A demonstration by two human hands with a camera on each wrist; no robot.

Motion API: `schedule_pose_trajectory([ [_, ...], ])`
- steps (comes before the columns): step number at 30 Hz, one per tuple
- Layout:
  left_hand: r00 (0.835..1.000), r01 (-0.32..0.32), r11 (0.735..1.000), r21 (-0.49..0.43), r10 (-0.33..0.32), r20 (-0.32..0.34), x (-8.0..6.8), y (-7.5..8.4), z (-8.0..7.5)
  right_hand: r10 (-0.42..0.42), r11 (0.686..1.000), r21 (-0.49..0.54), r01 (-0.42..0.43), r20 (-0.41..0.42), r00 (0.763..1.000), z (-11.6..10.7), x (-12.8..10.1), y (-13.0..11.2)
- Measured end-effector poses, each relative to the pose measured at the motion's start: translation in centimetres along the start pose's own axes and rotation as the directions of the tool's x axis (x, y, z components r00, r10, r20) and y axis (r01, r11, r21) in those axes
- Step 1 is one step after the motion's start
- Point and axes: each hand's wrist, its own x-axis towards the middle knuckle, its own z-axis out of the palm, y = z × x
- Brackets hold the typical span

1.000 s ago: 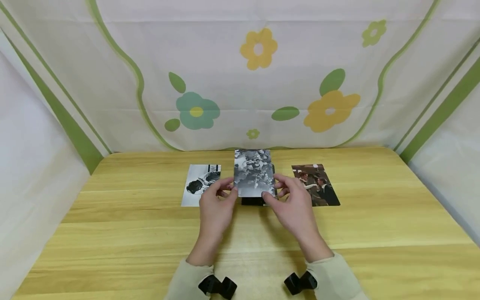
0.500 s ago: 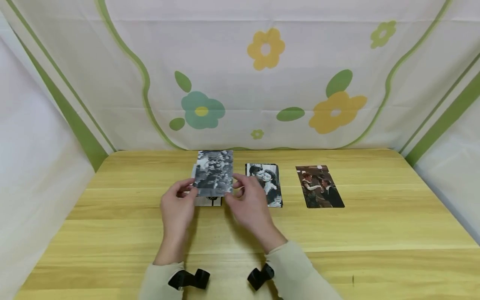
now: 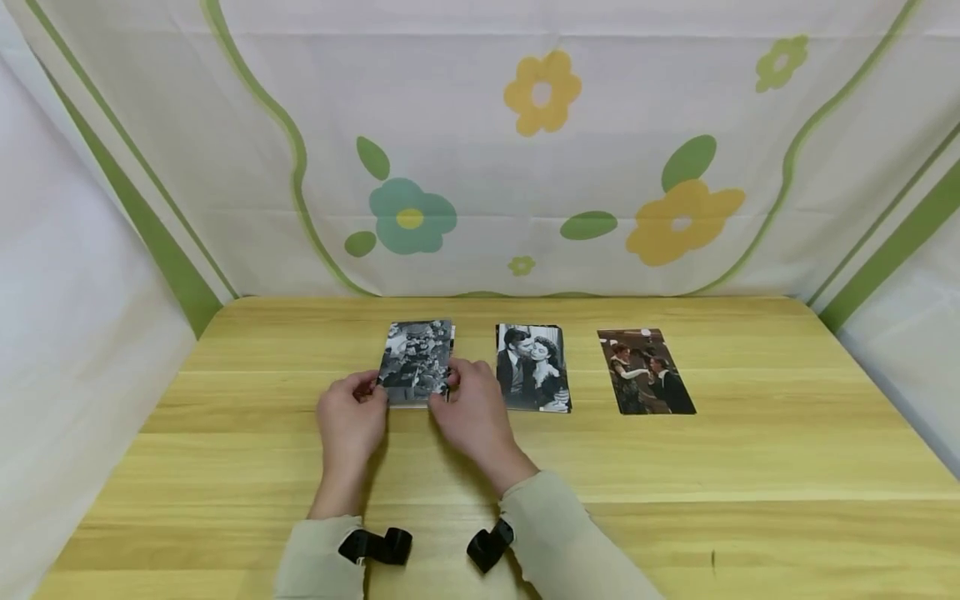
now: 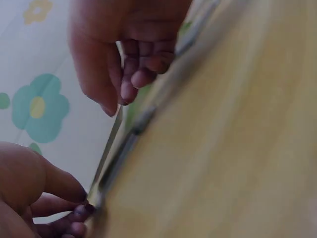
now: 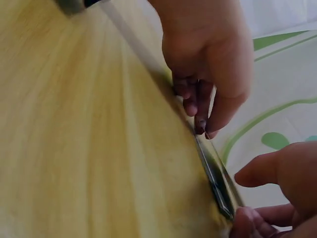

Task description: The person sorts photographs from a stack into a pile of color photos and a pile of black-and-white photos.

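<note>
A black-and-white photo (image 3: 415,358) of a crowd lies over another photo at the left of the row, nearly lined up with it; a sliver of the lower one shows at the right edge. My left hand (image 3: 351,421) pinches its lower left corner between thumb and fingers. On the opposite side my right hand (image 3: 474,417) holds the lower right edge, thumb at the front and fingers along the side. Seen edge-on in the left wrist view, the photo (image 4: 110,144) sits close over the wooden table. In the right wrist view the left fingertips (image 5: 202,130) grip its near end.
To the right lies a small stack of photos with a black-and-white couple (image 3: 533,367) on top. Further right is a colour photo (image 3: 647,372) of two people. A flowered cloth (image 3: 465,150) hangs behind the wooden table (image 3: 750,467).
Both hands have carried the crowd photo left from over the middle stack, then lowered it onto the left photo. The middle stack's couple photo has come into view.
</note>
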Motion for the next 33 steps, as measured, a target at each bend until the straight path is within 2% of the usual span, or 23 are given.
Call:
schedule_pose_trajectory([
  [4,0.997,-0.066,0.997,0.039,0.067,-0.025,0.2,-0.6,0.6,0.017,0.999,-0.046,-0.017,0.010,1.000,0.5,0.2,0.4],
  [7,0.996,-0.078,0.996,0.034,0.079,-0.035,0.2,-0.7,0.8,0.018,0.999,-0.051,-0.018,0.002,1.000,0.5,0.3,0.6],
  [16,1.000,0.004,1.000,-0.024,-0.004,-0.006,0.0,-0.3,0.5,0.030,0.999,0.018,-0.031,0.024,0.999,-0.4,-0.2,1.1],
  [18,1.000,0.017,0.999,-0.030,-0.017,-0.001,-0.1,-0.3,0.4,0.012,0.999,0.042,-0.013,0.019,1.000,-0.6,-0.5,1.3],
  [22,0.999,0.016,0.998,-0.059,-0.018,-0.031,-0.3,-0.1,0.4,-0.042,0.995,0.086,0.040,0.015,0.999,-1.7,-1.2,1.7],
  [25,0.998,0.016,0.995,-0.100,-0.022,-0.067,-0.6,0.5,0.5,-0.091,0.990,0.114,0.088,0.018,0.996,-2.9,-1.5,2.0],
  [28,0.997,0.019,0.988,-0.151,-0.031,-0.074,-1.1,1.7,0.8,-0.116,0.988,0.105,0.115,-0.003,0.993,-4.4,-1.5,2.4],
  [33,1.000,-0.023,0.974,-0.227,0.020,-0.015,-2.2,3.8,2.1,-0.070,0.993,0.088,0.077,-0.081,0.994,-7.2,-1.1,3.2],
])
